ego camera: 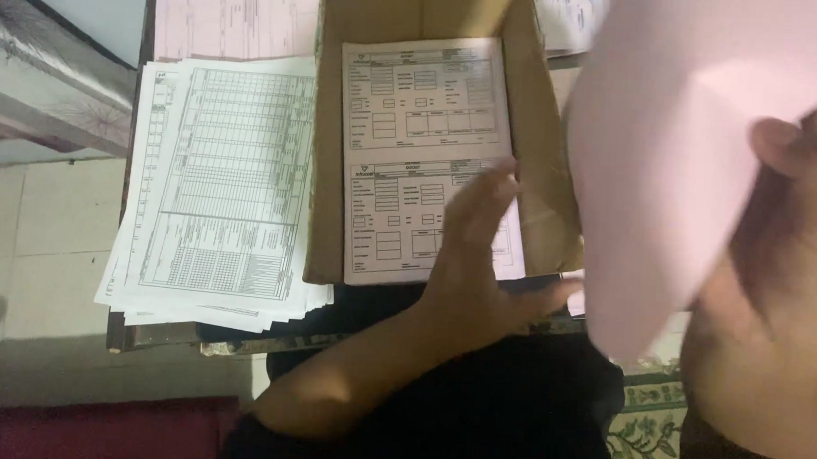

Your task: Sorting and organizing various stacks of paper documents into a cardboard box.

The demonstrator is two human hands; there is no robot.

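Pink sheet (668, 177) hangs up at the right, pinched by the right hand (794, 228) at its edge; light and floppy, best held by an edge. Left hand (481, 251) hovers open over the forms (422, 120) in the cardboard box (548, 199).

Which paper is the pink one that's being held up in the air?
The big blank pink sheet, pinched by the right hand. The other papers are white printed forms lying flat.

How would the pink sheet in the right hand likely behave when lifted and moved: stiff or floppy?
Probably floppy: the pink sheet looks like one thin leaf, and it curves where the right hand pinches its edge. Likely very light, since the thumb alone seems to pin it. It may flutter or crease if swung quickly toward the cardboard box.
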